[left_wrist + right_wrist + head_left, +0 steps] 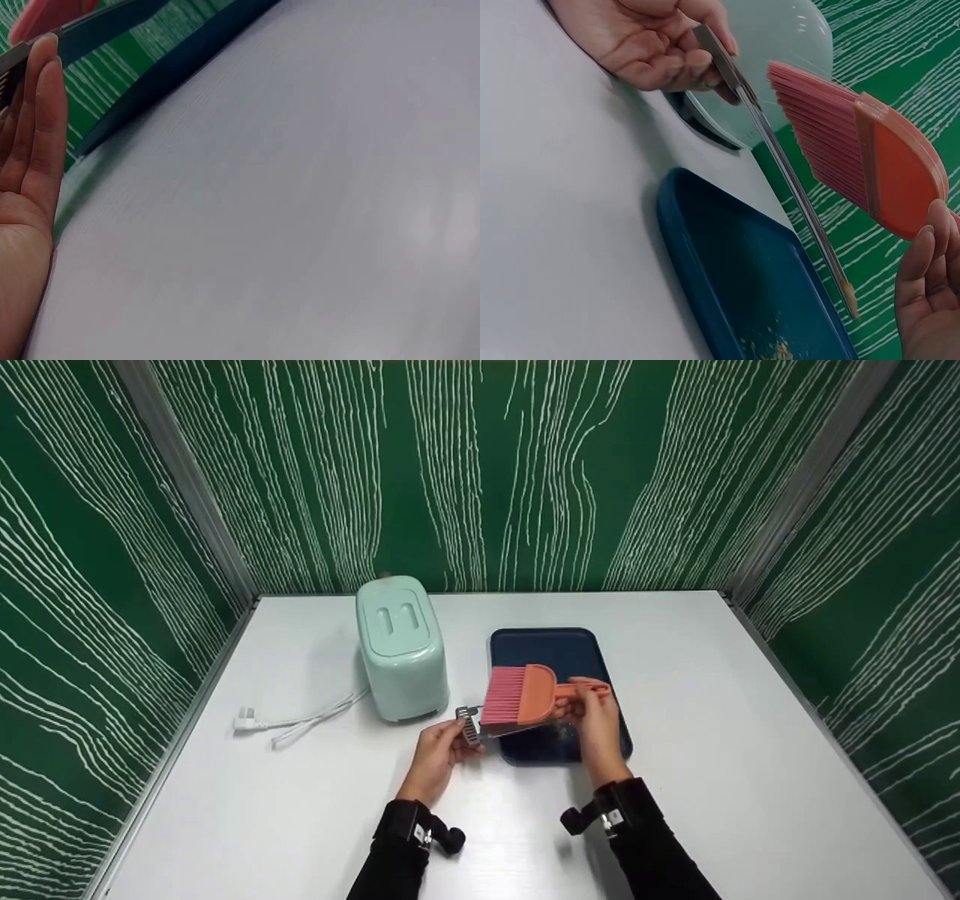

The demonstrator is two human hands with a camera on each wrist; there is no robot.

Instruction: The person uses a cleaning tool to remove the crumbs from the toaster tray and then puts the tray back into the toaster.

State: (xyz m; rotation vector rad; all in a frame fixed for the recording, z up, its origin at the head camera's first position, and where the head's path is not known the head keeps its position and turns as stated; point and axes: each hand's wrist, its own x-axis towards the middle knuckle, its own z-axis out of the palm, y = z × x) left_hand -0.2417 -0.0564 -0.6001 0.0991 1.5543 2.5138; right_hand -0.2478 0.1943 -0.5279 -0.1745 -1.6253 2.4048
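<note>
My left hand (435, 761) grips the grey slotted end of a thin metal crumb tray (469, 726). Seen edge-on in the right wrist view, the crumb tray (780, 161) slants above the dark blue tray (686, 240), with some crumbs (849, 296) clinging at its far end. In my right hand (598, 729) is an orange brush (538, 694) with pink bristles, held by the handle. The bristles hang over the crumb tray in the head view; whether they touch it I cannot tell. Loose crumbs (780, 349) lie in the blue tray.
A mint-green toaster (405, 660) with a lid over its top stands to the left of the blue tray. Its white cord and plug (247, 721) lie on the white table (247, 810). Green walls (517, 472) with white lines enclose the back and sides.
</note>
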